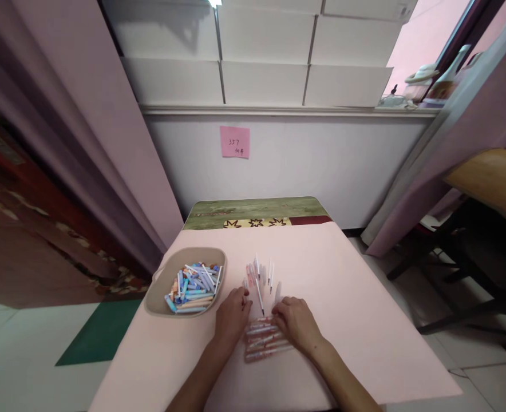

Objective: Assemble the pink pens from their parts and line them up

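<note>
Small room, seen past the hands.
Ahead: white wall [321, 166], pink note [234, 142], stacked white boxes [264, 57]. Left and right: mauve curtains [85, 126]. Far right: wooden chair [489, 189]. Below: pale tiled floor [16, 355].

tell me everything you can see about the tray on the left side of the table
The tray is a shallow, beige, rounded-corner dish, seemingly plastic, lying flat on the pink tablecloth near the table's left edge. It holds a loose heap of pen parts, mostly blue and white with some orange. The left hand rests just right of it, not touching.
</note>
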`<state>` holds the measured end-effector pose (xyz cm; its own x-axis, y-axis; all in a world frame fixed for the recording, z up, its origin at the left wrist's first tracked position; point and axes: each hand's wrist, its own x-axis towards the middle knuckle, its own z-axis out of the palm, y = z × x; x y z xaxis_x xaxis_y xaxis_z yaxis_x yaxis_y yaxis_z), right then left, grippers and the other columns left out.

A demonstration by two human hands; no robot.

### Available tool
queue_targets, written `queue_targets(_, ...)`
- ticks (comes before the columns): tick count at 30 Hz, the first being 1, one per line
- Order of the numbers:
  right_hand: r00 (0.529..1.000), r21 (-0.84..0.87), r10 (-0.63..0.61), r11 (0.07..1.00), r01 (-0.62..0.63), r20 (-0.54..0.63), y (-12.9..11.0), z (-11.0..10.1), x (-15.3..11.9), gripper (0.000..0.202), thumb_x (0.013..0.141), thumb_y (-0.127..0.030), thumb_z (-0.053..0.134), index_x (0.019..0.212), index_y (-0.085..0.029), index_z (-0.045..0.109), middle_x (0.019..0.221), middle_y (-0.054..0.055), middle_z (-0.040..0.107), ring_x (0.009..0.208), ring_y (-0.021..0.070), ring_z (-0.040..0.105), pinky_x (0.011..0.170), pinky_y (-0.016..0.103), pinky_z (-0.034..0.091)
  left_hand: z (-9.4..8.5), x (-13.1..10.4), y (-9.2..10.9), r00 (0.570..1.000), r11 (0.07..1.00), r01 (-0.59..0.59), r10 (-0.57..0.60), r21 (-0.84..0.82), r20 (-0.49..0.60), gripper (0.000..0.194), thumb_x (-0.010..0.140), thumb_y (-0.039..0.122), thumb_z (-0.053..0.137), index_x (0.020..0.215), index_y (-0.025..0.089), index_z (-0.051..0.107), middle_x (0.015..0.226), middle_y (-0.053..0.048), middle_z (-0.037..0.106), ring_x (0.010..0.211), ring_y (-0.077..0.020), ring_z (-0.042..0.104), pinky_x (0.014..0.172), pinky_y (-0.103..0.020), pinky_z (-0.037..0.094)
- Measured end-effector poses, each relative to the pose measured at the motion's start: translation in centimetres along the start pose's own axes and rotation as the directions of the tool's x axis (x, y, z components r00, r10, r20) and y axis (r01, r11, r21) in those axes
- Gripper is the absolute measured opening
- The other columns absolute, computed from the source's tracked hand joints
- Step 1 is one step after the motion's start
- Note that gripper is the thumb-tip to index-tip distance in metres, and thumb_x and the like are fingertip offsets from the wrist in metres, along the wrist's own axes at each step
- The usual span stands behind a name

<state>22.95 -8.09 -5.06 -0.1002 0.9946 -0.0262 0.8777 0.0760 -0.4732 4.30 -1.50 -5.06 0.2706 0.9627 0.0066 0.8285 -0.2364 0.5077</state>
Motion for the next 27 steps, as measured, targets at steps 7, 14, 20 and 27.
queue_targets(7, 0.999, 0.056, -0.045, 0.997, 0.045, -0.001, -0.3, -0.3, 0.1, 0.012, 0.078, -0.015, 0.059, 0.084, -0.022, 0.067, 0.089, 0.003, 0.066, 0.086, 0.0187, 0.058, 0.077, 0.027, 0.036, 1.5, 1.8, 2.7, 0.991, 0.990, 0.096, -0.105, 0.107, 0.083, 0.025, 0.079, 0.040, 0.057, 0.073, 0.018, 0.066, 0.079, -0.011, 0.070, 0.084, -0.0273, 0.065, 0.072, -0.034, 0.041)
queue_targets(14, 0.997, 0.264, -0.012, 0.964, 0.032, -0.077, 2.4, -2.5, -0.9, 0.022, 0.081, -0.017, 0.050, 0.093, -0.022, 0.067, 0.090, 0.003, 0.069, 0.086, 0.0194, 0.060, 0.080, 0.029, 0.040, 2.0, 2.5, 2.4, 0.982, 0.984, 0.159, -0.166, 0.084, 0.090, 0.017, 0.074, 0.030, 0.057, 0.071, 0.016, 0.068, 0.079, -0.014, 0.071, 0.080, -0.0270, 0.065, 0.065, -0.032, 0.040)
queue_targets(20, 0.922, 0.856, 0.373, 0.506, -0.107, -0.105, 4.7, -2.0, 0.4, 0.038, 0.080, -0.049, 0.058, 0.096, -0.017, 0.070, 0.087, 0.007, 0.070, 0.081, 0.0211, 0.062, 0.075, 0.032, 0.048, 0.8, 2.9, 2.1, 0.985, 0.986, 0.164, -0.166, 0.042, 0.052, 0.021, 0.076, 0.035, 0.056, 0.067, 0.018, 0.066, 0.077, -0.011, 0.071, 0.079, -0.0257, 0.064, 0.065, -0.031, 0.039)
queue_targets(27, 0.887, 0.953, 0.362, -0.209, -0.222, 0.286, -0.4, -0.8, 1.6, 0.040, 0.065, -0.047, 0.079, 0.088, -0.016, 0.068, 0.074, 0.001, 0.065, 0.055, 0.0062, 0.053, 0.055, 0.018, 0.045, 0.2, 2.4, 4.4, 0.988, 0.596, 0.143, -0.036, -0.790, 0.151, 0.031, 0.074, 0.043, 0.065, 0.091, 0.018, 0.069, 0.086, -0.007, 0.073, 0.079, -0.0190, 0.065, 0.072, -0.029, 0.046)
